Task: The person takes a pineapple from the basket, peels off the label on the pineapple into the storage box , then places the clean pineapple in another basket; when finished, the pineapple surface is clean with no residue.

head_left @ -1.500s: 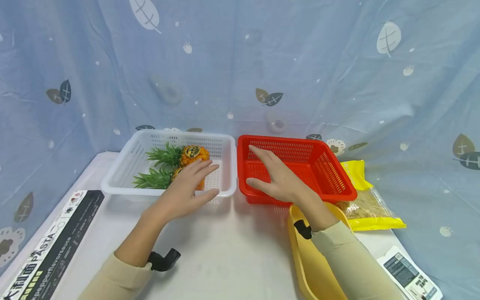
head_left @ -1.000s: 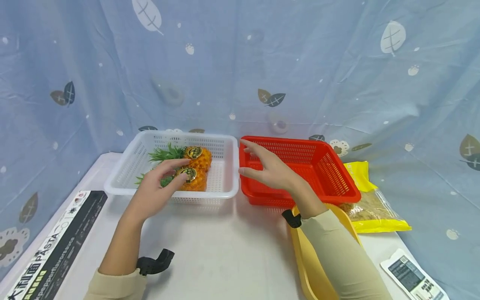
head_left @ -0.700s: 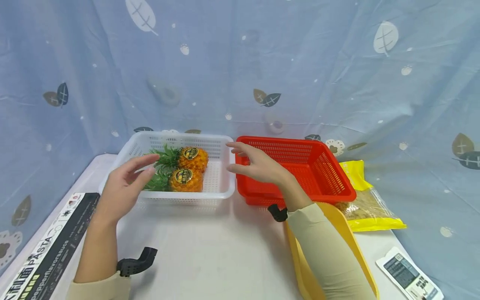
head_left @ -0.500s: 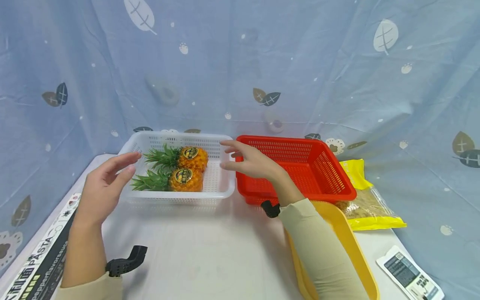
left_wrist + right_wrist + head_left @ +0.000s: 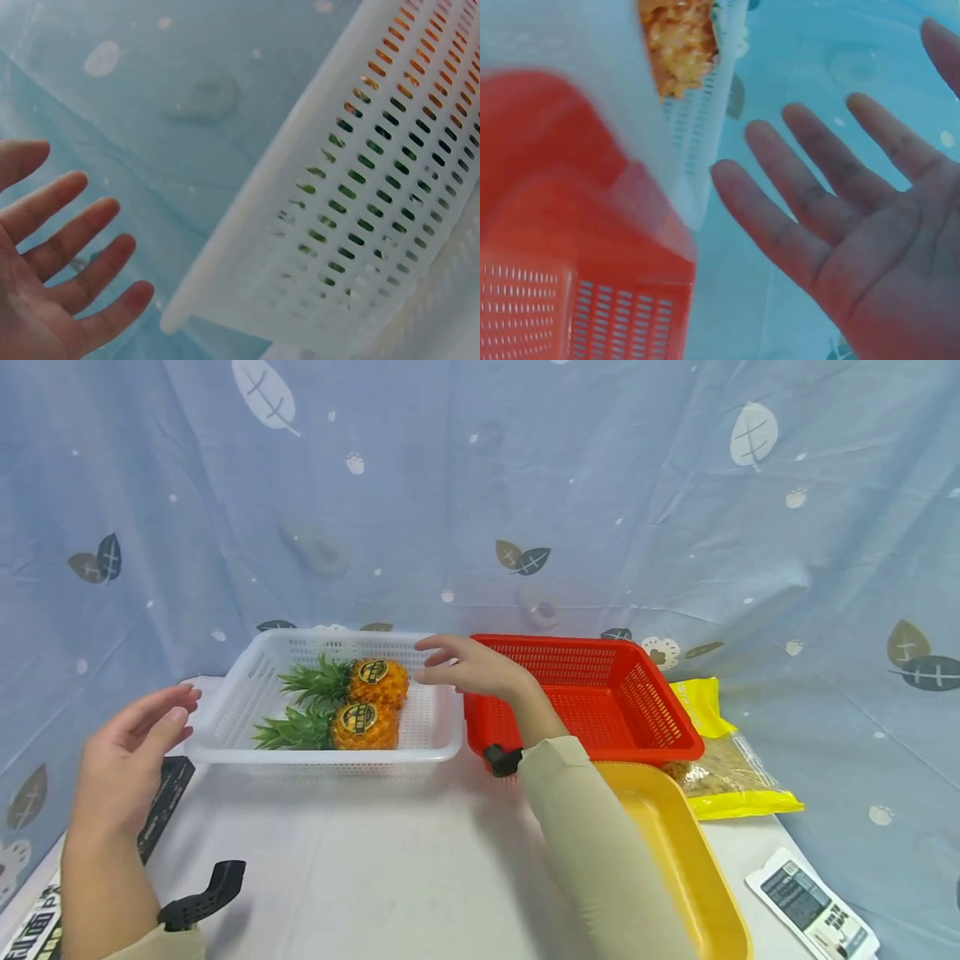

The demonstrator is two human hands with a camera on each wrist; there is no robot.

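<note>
The clock here is centred on the white cloth-covered table point(image 5: 360, 843), with twelve at its far side. Nearest, at eight o'clock, lies a long black-and-white printed box point(image 5: 168, 793), partly hidden by the left arm. Between three and four sits a flat white packet with a dark panel point(image 5: 798, 893); at three, a deep yellow oblong tray point(image 5: 686, 868) is partly covered by the right sleeve.

The person's left hand point(image 5: 123, 768), at nine to ten o'clock, holds nothing, its fingers apart, just beside a white perforated plastic basket point(image 5: 322, 756). The right hand point(image 5: 476, 668), at one, holds nothing either, its fingers spread, above where that basket adjoins a red perforated plastic basket point(image 5: 592, 718) at two.

Inside the white basket, near twelve, an orange pineapple with green leaves point(image 5: 345, 727) lies on its side, and just beyond it a second orange pineapple point(image 5: 390, 685), both crowns towards nine.

Beside the red basket, between two and three, lies a clear plastic bag with yellow ends point(image 5: 723, 768). Farthest hangs a pale blue leaf-printed curtain point(image 5: 600, 468).
</note>
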